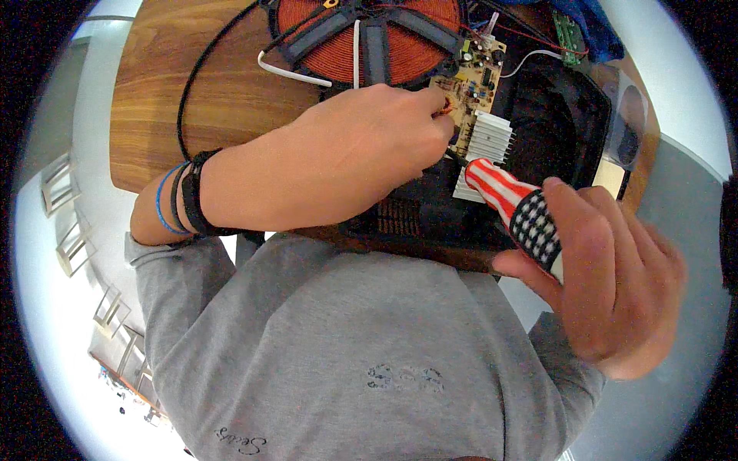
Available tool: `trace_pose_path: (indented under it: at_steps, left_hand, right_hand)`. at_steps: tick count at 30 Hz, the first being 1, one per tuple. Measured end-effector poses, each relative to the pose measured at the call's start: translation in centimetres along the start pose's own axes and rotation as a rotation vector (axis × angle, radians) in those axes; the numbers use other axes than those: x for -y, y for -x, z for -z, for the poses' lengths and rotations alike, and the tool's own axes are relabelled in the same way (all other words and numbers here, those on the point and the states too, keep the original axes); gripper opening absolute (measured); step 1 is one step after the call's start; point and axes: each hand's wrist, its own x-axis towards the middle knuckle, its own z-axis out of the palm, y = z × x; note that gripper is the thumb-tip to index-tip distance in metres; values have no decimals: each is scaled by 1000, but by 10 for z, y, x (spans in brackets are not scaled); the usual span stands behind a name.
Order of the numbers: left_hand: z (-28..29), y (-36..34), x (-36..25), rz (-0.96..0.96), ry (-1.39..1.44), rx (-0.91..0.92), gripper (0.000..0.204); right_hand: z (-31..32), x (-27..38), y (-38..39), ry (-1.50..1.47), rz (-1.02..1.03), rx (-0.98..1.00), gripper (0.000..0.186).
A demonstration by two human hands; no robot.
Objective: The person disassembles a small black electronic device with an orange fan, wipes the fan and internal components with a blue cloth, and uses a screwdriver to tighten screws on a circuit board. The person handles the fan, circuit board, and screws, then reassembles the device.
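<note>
My right hand (615,269) is closed round the patterned handle of a screwdriver (503,192), red and white striped at the front, black with white dots behind. Its thin shaft points left, toward the lower edge of a tan circuit board (478,77), and the tip is hidden near my left hand (392,131). That hand reaches over the board's left edge with its fingers curled together; the fingertips, and whatever they pinch, are mostly out of sight. A silver finned heat sink (490,137) sits on the board, inside a black plastic housing (561,115).
A large flat copper coil (384,46) on a black spoked frame lies beyond my left hand, with white-sleeved leads (292,73). A black cable (181,115) curves over the wooden table (146,115). At the far right are a small green circuit board (567,34) and blue cloth (603,31).
</note>
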Motion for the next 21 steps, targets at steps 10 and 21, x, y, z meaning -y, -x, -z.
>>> trace_pose_path:
  at_steps: [10, 21]
  left_hand:
    - [13, -6, 6, -124, -151, 36, 43]
    - [15, -5, 5, -163, -133, -7, 47]
  right_hand:
    - [-7, -3, 3, -75, 149, -28, 41]
    - [-12, -16, 5, -159, 94, -97, 43]
